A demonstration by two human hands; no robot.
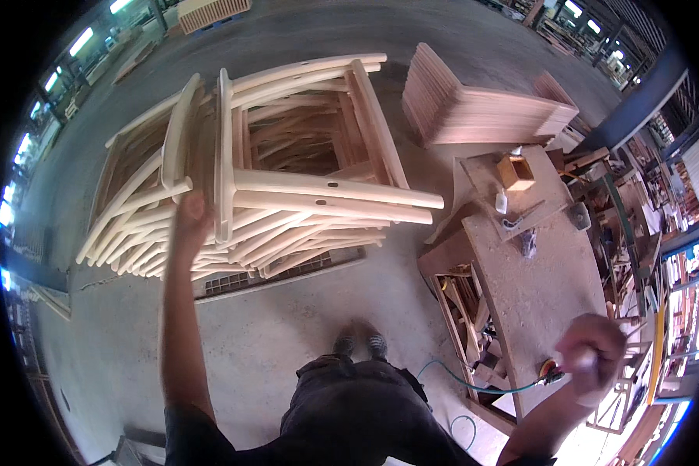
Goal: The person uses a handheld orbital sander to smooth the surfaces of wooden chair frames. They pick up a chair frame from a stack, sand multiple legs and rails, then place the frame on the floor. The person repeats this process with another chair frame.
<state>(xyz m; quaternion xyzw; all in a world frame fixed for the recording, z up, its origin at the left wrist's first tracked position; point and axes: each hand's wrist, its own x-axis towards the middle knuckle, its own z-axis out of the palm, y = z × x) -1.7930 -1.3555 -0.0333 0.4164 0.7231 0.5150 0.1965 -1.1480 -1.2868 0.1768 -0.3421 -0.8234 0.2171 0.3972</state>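
Note:
My left hand (195, 215), arm stretched forward, is closed at the near end of a pale wooden frame (224, 155) with rounded rails. That frame stands on edge against a tall stack of similar wooden frames (334, 186); some of my fingers are hidden. On the right, my right hand (592, 349) is curled into a blurred fist above the workbench (547, 291). What it holds, if anything, cannot be made out. Close beside that fist, an air tool (550, 371) with a round yellow and red part sits at the end of a teal hose (481, 386).
The frames rest on a slatted pallet (279, 272). Behind the bench stands a pile of reddish wooden parts (481, 109). A small wooden box (516, 172) and a white bottle (501, 203) stand on the bench; wood pieces (474, 318) fill its lower shelf. A blue pillar (637, 101) rises at the right.

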